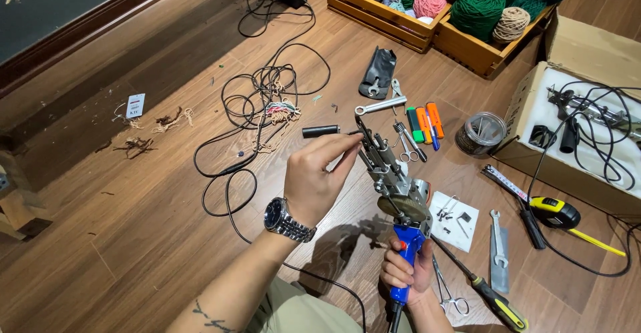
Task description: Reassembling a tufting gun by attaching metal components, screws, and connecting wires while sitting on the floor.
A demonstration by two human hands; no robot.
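Observation:
A tufting gun (394, 183) with a metal body and blue handle is held up over the wooden floor. My right hand (406, 271) grips its blue handle from below. My left hand (319, 178), with a metal wristwatch, pinches the gun's upper front part near the needle with thumb and fingertips. A black cord runs down from the handle between my arms.
On the floor lie a black cylinder (320, 131), a wrench (380, 106), small scissors (407, 143), coloured markers (424, 123), a glass jar (481, 133), a tape measure (554, 213), a screwdriver (491, 297) and tangled black cables (264, 86). Wooden crates of yarn (467, 13) stand behind, an open cardboard box (581, 126) at right.

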